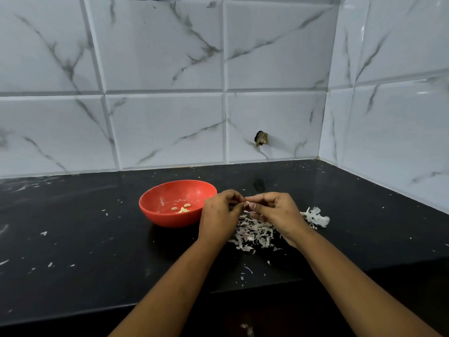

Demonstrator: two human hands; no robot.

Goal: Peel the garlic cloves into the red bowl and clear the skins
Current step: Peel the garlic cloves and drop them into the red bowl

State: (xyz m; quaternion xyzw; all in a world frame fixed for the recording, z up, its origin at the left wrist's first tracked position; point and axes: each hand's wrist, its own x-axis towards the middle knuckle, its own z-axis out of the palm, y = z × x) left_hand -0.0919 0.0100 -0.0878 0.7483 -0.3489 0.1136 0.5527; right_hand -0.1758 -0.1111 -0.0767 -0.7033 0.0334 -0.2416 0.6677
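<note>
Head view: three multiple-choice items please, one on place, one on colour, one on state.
1. Where, relative to the bowl, is the main pile of skins?
A) inside it
B) on the counter to its right
C) behind it

2. What colour is the bowl?
A) blue
B) red
C) white

3. What are the left hand and right hand doing?
A) lying flat
B) lifting the bowl
C) pinching a garlic clove between them

Answers:
1. B: the skins lie on the counter below the hands.
2. B: its wall is red.
3. C: both hands' fingertips meet on the clove.
</note>
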